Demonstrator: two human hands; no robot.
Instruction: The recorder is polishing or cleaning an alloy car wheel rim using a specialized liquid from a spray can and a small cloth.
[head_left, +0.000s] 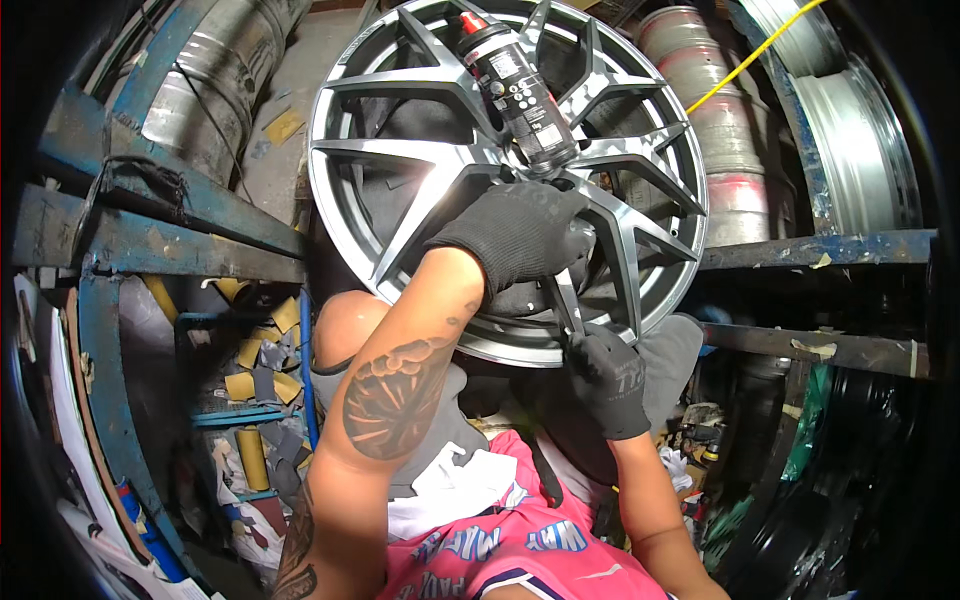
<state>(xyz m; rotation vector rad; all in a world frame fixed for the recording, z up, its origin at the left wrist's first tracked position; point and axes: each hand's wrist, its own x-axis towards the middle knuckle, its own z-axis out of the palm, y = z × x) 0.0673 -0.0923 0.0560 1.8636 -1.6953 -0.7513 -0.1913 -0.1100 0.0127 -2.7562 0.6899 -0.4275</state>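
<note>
A silver multi-spoke alloy wheel rim (322, 180) lies before me, its lower edge by my knees. On its hub rests a black plastic bottle (525, 105) with a red cap, tilted up to the left. My left hand (525, 232), in a black knit glove, lies over the lower spokes just below the bottle, fingers curled; whether it holds anything is hidden. My right hand (606, 375), gloved the same way, is at the rim's lower edge, its fingers closed around the outer end of a spoke (568, 300).
Blue steel racks (187, 247) flank both sides, with stacked wheel rims (742, 150) at the right and a metal cylinder (210, 82) at the left. Sandpaper pieces (241, 387) fill a shelf at lower left. A yellow cable (750, 56) hangs at upper right. A white cloth (450, 480) lies on my lap.
</note>
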